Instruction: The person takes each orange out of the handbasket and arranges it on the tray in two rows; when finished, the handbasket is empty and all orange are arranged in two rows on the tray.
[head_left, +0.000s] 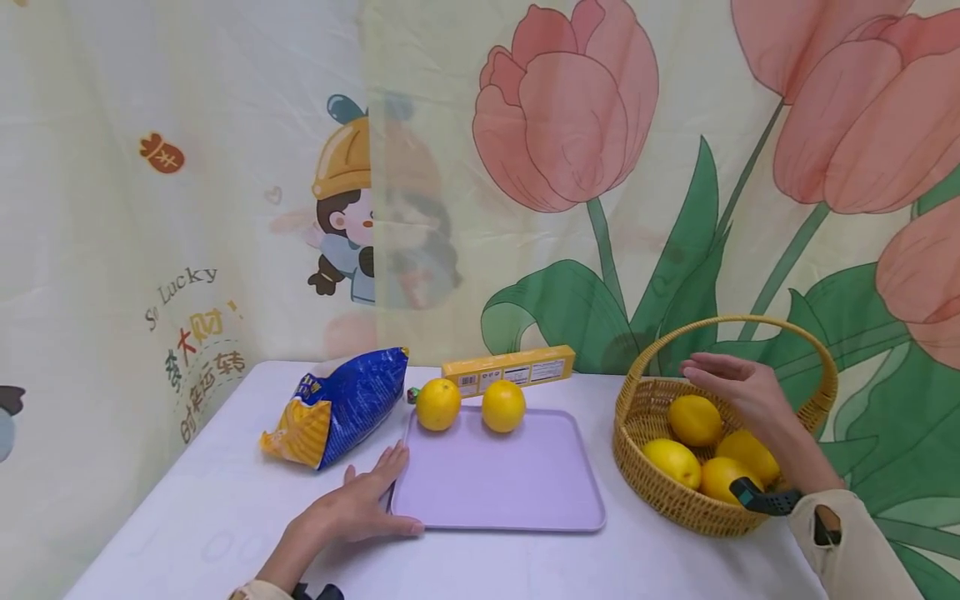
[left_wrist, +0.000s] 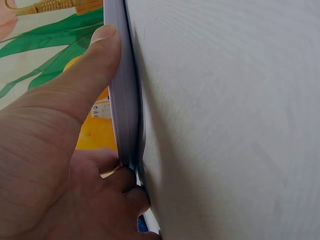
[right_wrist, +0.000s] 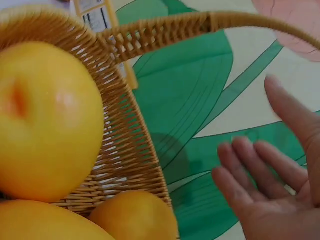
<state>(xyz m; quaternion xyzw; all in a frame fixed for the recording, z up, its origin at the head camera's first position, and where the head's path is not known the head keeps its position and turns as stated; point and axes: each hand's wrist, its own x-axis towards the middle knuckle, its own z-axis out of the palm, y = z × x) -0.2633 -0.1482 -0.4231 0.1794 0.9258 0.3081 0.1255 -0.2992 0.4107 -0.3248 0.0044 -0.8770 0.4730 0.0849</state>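
Tray on white table, tulip backdrop

Two oranges are set at the far side of a lilac tray; yellow fruits are held in a wicker basket.

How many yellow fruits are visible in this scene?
6: left fruit and right fruit along the far side of the tray; back fruit, front-left fruit, front fruit and right-side fruit inside the basket. More may be hidden beneath.
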